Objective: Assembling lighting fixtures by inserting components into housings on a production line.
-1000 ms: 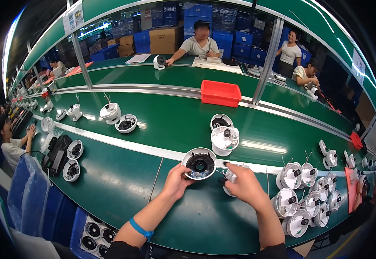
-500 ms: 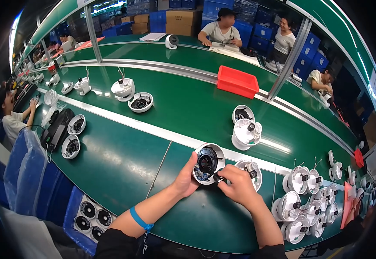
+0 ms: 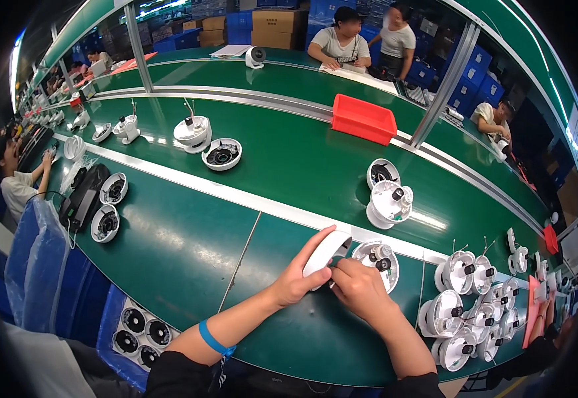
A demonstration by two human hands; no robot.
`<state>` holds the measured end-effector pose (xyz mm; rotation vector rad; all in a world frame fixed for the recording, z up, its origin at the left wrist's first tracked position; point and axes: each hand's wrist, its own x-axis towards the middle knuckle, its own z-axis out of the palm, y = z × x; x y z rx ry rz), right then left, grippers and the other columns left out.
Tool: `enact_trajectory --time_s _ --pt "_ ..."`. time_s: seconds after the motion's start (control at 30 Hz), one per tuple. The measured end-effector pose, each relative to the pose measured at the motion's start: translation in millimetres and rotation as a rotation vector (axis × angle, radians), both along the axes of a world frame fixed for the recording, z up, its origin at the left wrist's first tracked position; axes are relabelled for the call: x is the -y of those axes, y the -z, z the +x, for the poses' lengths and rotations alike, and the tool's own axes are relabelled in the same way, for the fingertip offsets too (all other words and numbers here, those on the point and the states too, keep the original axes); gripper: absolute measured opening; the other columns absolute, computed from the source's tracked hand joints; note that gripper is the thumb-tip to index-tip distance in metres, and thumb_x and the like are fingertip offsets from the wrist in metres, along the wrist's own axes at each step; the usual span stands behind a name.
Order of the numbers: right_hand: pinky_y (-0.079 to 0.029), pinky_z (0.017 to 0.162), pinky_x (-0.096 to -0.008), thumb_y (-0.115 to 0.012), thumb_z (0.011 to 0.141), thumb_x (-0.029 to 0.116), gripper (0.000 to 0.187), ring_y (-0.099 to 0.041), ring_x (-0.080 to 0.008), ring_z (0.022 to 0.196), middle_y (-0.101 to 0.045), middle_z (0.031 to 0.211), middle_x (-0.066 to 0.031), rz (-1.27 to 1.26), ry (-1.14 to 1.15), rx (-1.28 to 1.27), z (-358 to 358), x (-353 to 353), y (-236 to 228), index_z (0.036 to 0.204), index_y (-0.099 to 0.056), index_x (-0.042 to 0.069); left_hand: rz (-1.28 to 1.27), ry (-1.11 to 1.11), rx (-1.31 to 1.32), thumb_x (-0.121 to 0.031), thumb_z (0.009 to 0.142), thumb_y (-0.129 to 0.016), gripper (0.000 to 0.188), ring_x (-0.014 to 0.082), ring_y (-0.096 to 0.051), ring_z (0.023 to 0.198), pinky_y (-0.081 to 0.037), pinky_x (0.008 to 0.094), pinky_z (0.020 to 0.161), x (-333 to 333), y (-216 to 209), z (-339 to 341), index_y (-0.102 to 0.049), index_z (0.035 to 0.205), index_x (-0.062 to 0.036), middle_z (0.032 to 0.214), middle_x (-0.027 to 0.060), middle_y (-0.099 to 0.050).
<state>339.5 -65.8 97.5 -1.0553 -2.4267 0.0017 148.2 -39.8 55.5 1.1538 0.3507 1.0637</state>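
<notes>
My left hand [image 3: 300,277] grips a white round dome housing [image 3: 327,252], tilted on its edge above the green bench [image 3: 189,245]. My right hand [image 3: 358,288] presses its fingers against the housing's open side, and what they pinch there is hidden. Just right of my hands lies a white camera unit [image 3: 380,261] with black parts, on the bench. A blue band [image 3: 213,341] circles my left wrist.
Several white camera units [image 3: 469,305] crowd the bench at the right. Two more [image 3: 388,199] sit on the conveyor belt, with a red bin [image 3: 363,119] beyond. Round shells [image 3: 107,222] lie at the left, a tray of parts [image 3: 136,330] below the edge. Other people work around.
The housing has turned from facing up to standing on its edge in my left hand. My right hand has moved in against its open side. My view has shifted closer.
</notes>
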Motion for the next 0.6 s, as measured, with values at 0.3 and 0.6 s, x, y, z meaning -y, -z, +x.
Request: enact_trajectory --time_s 0.3,0.6 --pt "-0.057 0.064 -0.0418 -0.073 0.078 0.002 0.024 -0.071 -0.0323 0.08 -0.068 0.091 -0.0111 -0.05 0.035 -0.203 -3 -1 8 0.101 -0.066 0.003 0.026 0.101 0.06 -0.036 0.096 -0.069 0.088 0.0247 -0.041 0.145 -0.029 0.0377 0.12 -1 0 -5 -0.021 0.165 -0.0077 0.155 0.0142 -0.044" --pt "-0.06 0.076 -0.0343 -0.063 0.079 -0.01 0.026 -0.074 -0.0278 0.087 -0.073 0.098 -0.0177 -0.464 0.013 -0.607 -1 -3 1 0.104 -0.067 -0.006 -0.29 0.07 0.34 -0.039 0.105 -0.056 0.075 0.0244 -0.049 0.139 -0.039 0.0389 0.117 -5 5 -4 -0.02 0.164 -0.009 0.153 0.0141 -0.046"
